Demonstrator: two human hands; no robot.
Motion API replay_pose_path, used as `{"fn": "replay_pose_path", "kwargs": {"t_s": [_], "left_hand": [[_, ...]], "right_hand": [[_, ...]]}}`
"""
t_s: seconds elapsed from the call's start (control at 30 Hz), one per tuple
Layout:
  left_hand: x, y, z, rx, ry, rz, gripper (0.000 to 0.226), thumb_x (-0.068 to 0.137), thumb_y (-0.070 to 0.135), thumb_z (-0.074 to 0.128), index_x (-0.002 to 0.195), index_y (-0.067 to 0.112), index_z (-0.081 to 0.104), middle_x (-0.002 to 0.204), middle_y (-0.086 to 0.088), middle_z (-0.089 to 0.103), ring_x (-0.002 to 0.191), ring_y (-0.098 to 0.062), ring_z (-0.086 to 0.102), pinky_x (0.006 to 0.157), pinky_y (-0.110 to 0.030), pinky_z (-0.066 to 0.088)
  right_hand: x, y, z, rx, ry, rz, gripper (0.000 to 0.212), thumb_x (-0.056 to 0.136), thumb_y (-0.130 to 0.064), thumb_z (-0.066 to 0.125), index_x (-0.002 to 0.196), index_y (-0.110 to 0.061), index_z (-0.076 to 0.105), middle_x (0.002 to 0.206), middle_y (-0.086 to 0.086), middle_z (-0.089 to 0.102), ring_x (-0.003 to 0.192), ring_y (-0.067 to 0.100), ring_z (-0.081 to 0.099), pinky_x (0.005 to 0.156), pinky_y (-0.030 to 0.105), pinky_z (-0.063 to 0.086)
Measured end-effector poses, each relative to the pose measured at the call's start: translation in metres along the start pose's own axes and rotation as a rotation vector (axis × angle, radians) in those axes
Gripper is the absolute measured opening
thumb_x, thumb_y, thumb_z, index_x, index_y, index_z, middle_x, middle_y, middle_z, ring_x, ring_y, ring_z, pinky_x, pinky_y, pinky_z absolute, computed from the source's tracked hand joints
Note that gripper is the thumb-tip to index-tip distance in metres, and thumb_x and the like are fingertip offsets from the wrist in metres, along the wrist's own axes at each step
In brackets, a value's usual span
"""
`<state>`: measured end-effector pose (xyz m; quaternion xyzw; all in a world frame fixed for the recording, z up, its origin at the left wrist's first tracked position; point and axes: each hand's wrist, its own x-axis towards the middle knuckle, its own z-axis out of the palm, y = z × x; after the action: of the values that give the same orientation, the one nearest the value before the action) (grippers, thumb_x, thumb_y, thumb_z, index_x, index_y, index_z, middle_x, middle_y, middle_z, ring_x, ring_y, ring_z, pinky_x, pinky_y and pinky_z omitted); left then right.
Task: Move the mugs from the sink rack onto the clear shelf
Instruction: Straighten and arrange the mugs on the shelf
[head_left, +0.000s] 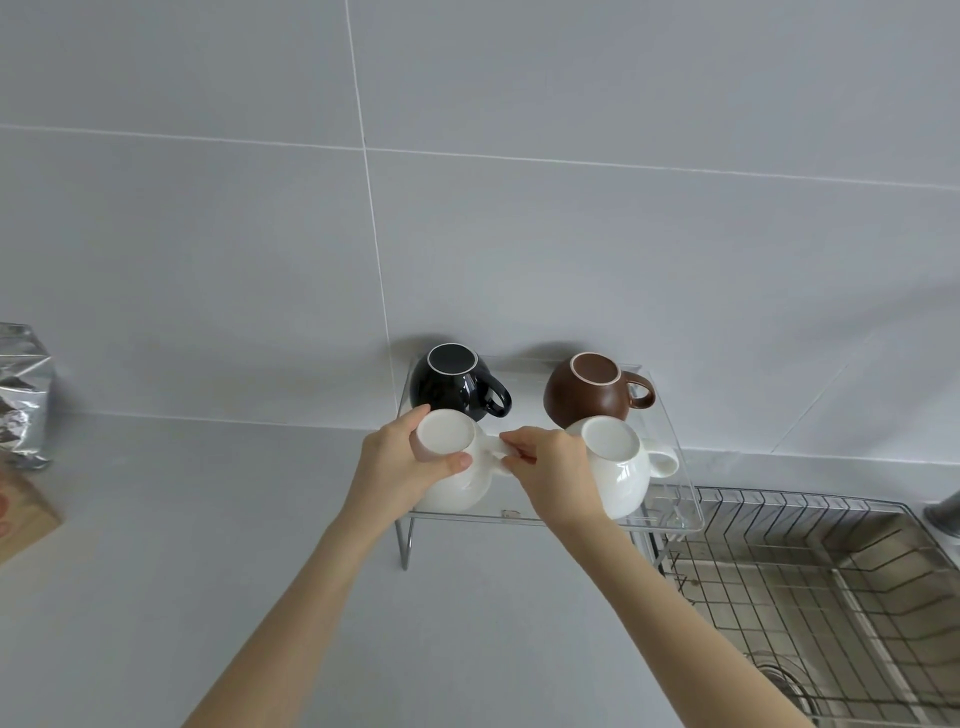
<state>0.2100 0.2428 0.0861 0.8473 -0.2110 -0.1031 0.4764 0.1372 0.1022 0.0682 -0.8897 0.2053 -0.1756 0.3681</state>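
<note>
My left grip (400, 462) wraps an upturned white mug (451, 467) on the clear shelf (675, 512); my right grip (545, 470) pinches its handle, beside a second white mug (621, 475).

4 upturned mugs (613, 467) on clear shelf (685, 514)

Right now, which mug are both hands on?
The front-left white mug: the left hand grips its base, the right hand its handle. The other three stand untouched.
</note>
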Motion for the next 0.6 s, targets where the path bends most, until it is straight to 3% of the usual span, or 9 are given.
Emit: {"fn": "replay_pose_path", "kwargs": {"t_s": [0.07,0.13,0.2,0.3,0.4,0.5,0.6], "left_hand": [[0.003,-0.001,-0.001,0.016,-0.05,-0.002,0.041,0.067,0.022,0.078,0.103,0.024,0.058,0.081,0.01,0.052,0.089,-0.016,0.046,0.066,-0.013,0.036],[0.011,-0.003,-0.007,0.026,-0.099,-0.027,0.025,0.066,0.036,0.074,0.079,0.029,0.054,0.073,0.011,0.051,0.083,-0.017,0.046,0.066,-0.017,0.037],[0.022,-0.001,-0.017,-0.028,-0.121,-0.015,0.032,0.065,0.046,0.065,0.086,0.022,0.06,0.087,0.004,0.059,0.089,-0.016,0.052,0.078,-0.028,0.041],[0.047,0.007,-0.029,-0.012,-0.06,0.041,0.042,0.084,0.022,0.059,0.123,0.009,0.052,0.117,0.0,0.058,0.112,-0.013,0.051,0.095,-0.029,0.036],[0.077,0.012,-0.032,0.108,-0.071,0.072,0.057,0.083,0.015,0.06,0.135,0.01,0.037,0.144,-0.011,0.042,0.133,-0.022,0.039,0.111,-0.034,0.031],[0.098,0.004,-0.028,0.152,-0.136,0.068,0.058,0.08,0.01,0.062,0.134,0.009,0.039,0.141,-0.009,0.045,0.132,-0.024,0.04,0.109,-0.034,0.035],[0.104,-0.007,-0.024,0.109,-0.193,0.117,0.04,0.08,0.003,0.06,0.119,0.012,0.057,0.112,0.001,0.062,0.119,-0.025,0.054,0.091,-0.022,0.041]], "right_hand": [[0.001,-0.005,-0.005,-0.059,-0.068,-0.01,0.023,0.078,-0.001,0.059,0.1,-0.002,0.067,0.095,0.019,0.073,0.091,0.037,0.062,0.082,0.042,0.051],[0.009,-0.012,-0.016,-0.22,-0.232,-0.043,0.027,0.078,-0.006,0.06,0.105,-0.004,0.065,0.102,0.016,0.069,0.097,0.035,0.059,0.082,0.04,0.05],[0.022,-0.019,-0.026,-0.281,-0.346,-0.049,0.03,0.079,-0.009,0.059,0.108,-0.004,0.063,0.107,0.014,0.065,0.1,0.032,0.058,0.081,0.037,0.048],[0.046,-0.025,-0.024,-0.197,-0.186,-0.05,0.018,0.077,-0.003,0.053,0.09,0.005,0.062,0.091,0.024,0.067,0.087,0.039,0.059,0.074,0.041,0.049],[0.064,-0.025,-0.008,-0.157,-0.068,0.035,0.023,0.079,-0.005,0.056,0.098,0.007,0.06,0.096,0.027,0.066,0.092,0.042,0.058,0.079,0.047,0.052],[0.072,-0.018,0.009,-0.208,-0.054,0.07,0.013,0.082,-0.003,0.05,0.091,0.002,0.059,0.093,0.026,0.066,0.077,0.039,0.054,0.064,0.039,0.046],[0.075,-0.008,0.018,-0.2,-0.002,0.06,0.017,0.081,0.002,0.045,0.083,-0.001,0.062,0.082,0.023,0.068,0.073,0.04,0.055,0.062,0.043,0.048]]}}
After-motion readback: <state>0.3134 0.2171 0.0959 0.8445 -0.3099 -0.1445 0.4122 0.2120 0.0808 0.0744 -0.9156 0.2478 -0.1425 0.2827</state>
